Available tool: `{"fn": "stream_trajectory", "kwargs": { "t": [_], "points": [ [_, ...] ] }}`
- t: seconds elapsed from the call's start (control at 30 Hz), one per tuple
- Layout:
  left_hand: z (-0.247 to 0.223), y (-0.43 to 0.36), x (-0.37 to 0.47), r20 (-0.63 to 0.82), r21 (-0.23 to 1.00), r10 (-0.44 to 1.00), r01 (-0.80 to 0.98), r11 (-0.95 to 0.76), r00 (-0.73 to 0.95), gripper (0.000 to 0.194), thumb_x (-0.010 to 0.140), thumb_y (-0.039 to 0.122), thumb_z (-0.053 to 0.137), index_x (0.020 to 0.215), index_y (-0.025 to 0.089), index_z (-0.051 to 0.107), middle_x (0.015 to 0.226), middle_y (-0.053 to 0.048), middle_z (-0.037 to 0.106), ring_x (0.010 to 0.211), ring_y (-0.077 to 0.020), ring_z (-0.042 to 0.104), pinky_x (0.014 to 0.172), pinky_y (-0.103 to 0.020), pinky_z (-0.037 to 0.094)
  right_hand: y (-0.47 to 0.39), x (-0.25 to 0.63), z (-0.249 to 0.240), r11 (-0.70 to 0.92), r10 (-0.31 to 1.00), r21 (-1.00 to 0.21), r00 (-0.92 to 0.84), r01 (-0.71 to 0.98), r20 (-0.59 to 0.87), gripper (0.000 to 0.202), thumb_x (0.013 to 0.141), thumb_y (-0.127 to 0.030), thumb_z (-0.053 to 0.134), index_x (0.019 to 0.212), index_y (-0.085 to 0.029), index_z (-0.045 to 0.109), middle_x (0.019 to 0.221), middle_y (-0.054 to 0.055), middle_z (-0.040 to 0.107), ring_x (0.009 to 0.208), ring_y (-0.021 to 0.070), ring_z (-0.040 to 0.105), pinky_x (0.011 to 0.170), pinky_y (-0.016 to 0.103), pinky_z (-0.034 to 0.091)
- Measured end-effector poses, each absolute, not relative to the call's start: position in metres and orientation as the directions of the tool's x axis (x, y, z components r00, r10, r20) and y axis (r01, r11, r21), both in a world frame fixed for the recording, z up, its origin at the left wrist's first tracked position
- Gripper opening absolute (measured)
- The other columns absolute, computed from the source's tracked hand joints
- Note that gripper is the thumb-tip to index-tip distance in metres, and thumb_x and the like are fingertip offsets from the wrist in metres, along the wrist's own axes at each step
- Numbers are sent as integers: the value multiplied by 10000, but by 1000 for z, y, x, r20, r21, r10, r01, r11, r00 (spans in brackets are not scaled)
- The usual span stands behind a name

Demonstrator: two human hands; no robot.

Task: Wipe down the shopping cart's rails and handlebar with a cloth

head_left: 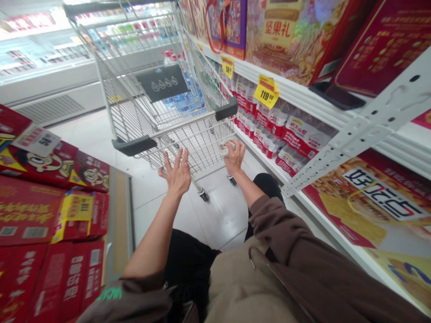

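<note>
A wire shopping cart [161,112] stands in front of me, tilted in the view, with dark grey corner pieces on its near rim. My left hand [177,175] is at the near side of the cart, its fingers spread and nothing held in it. To the right, my right hand [235,156] is curled around a small pale object [224,150] beside the cart's near right corner; what it is, I cannot make out. Below the hands, two black caster wheels [203,195] touch the white tiled floor [215,224].
Stacked red boxes [30,211] flank the left side. On the right, a white shelf [289,96] holds gift boxes above packs of red-labelled bottles [303,134]. A perforated metal upright [357,125] stands close to my right arm. Behind the cart is a refrigerated display [63,107].
</note>
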State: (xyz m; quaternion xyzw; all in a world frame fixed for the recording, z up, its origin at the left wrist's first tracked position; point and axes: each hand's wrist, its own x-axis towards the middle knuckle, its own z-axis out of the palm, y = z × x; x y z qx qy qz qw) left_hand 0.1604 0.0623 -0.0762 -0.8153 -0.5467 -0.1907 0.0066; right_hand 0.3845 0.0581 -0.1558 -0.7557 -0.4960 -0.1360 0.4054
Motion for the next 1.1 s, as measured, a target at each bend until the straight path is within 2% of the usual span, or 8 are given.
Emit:
{"fn": "stream_trajectory", "kwargs": {
  "t": [0.17,0.33,0.47,0.6,0.77,0.9,1.0,1.1],
  "points": [
    [-77,67,172,415,193,851,883,-428,321,565,1047,416,198,1564,309,400,1571,-96,486,1562,-329,196,1158,-645,109,79,373,-155,-175,561,-526,523,832,641,336,896,-85,539,1152,-207,719,1314,139,578,1228,266,453,1068,442,412],
    [-67,83,168,387,159,834,862,-481,393,570,1047,435,203,1517,277,484,1474,-108,573,1470,-332,367,1199,-591,147,90,364,-159,-42,732,-308,239,951,638,410,902,-80,565,1175,-352,707,1355,52,594,1301,268,429,1016,426,436],
    [-56,95,164,319,175,850,856,-487,419,585,1046,447,190,1516,255,483,1480,-112,557,1480,-346,352,1230,-620,125,103,406,-153,-194,650,-469,472,861,596,380,891,-54,560,1148,-285,717,1334,94,593,1257,265,433,1022,427,431],
    [-47,104,168,249,247,874,845,-474,417,592,1049,442,177,1483,226,518,1464,-125,557,1497,-386,304,1216,-715,68,114,392,-148,-184,543,-633,615,752,572,330,886,-71,549,1132,-203,725,1297,139,579,1211,267,438,1056,427,422],
    [-40,115,163,183,318,882,823,-471,434,618,1050,421,129,1454,210,547,1451,-148,556,1472,-405,327,1170,-796,59,111,361,-149,10,737,-422,278,907,616,366,925,-100,530,1148,-304,737,1322,73,600,1291,264,431,1074,422,410],
    [-42,120,156,193,323,874,812,-486,447,638,1046,441,111,1427,212,569,1440,-148,558,1459,-383,339,1185,-774,55,117,389,-141,-24,724,-336,248,942,644,342,996,-154,485,1180,-322,719,1353,76,600,1360,263,395,1094,453,374],
    [-42,121,154,179,328,876,812,-482,448,665,1037,445,79,1422,212,569,1444,-151,553,1448,-377,363,1186,-769,63,115,412,-141,52,807,-223,91,973,583,288,1017,-206,490,1175,-318,702,1386,79,590,1373,261,374,1079,469,366],
    [-38,122,153,151,340,880,812,-474,451,675,1034,434,62,1406,217,582,1427,-153,567,1423,-353,412,1198,-749,90,104,430,-145,150,871,-164,-51,975,489,274,983,-156,527,1145,-303,692,1358,78,607,1349,252,386,1056,461,367]
  ]
}}
